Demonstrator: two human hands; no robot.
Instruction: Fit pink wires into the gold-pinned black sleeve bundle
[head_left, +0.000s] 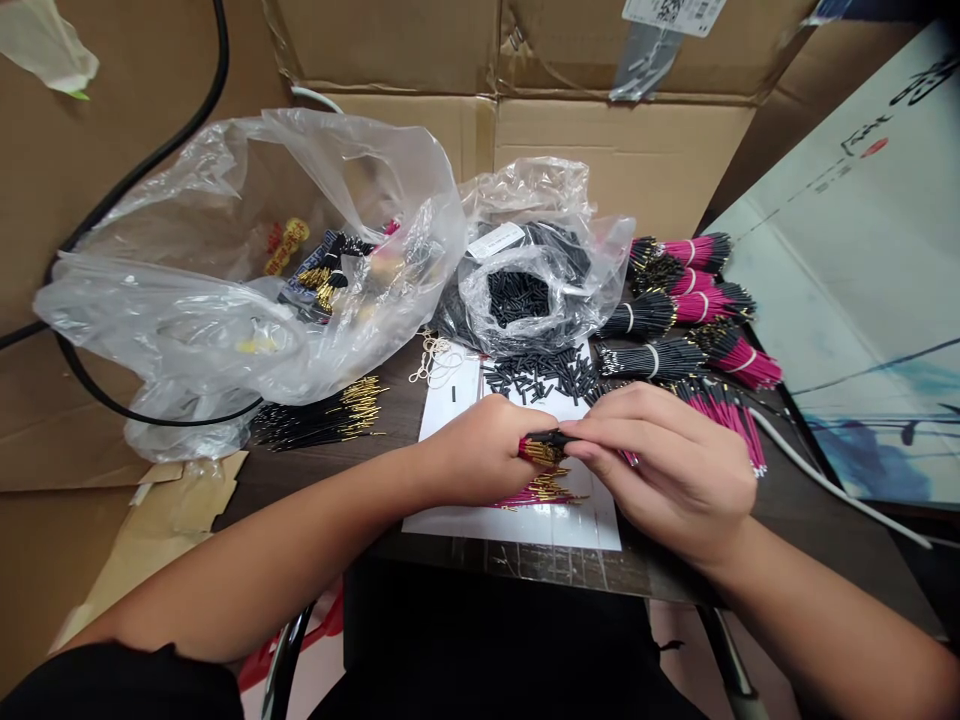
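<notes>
My left hand (484, 450) is closed around a bundle of pink wires (540, 450) whose gold tips stick out toward the right. Fingertips of my right hand (667, 470) pinch a small black sleeve (566, 438) right at those tips; whether it sits over one of them cannot be made out. Beneath both hands, more pink wires with gold ends (544, 490) lie on a white sheet (450, 525). Loose black sleeves (540, 374) are scattered at the sheet's far side, in front of an open plastic bag (519, 295) full of them.
Tied bundles of black and pink wires (652, 357) are stacked at the right. Black wires with gold ends (319, 415) lie at the left, near a large clear bag (225, 300). Rubber bands (439, 362), a black cable (139, 185) and a white cable (840, 485) are also there.
</notes>
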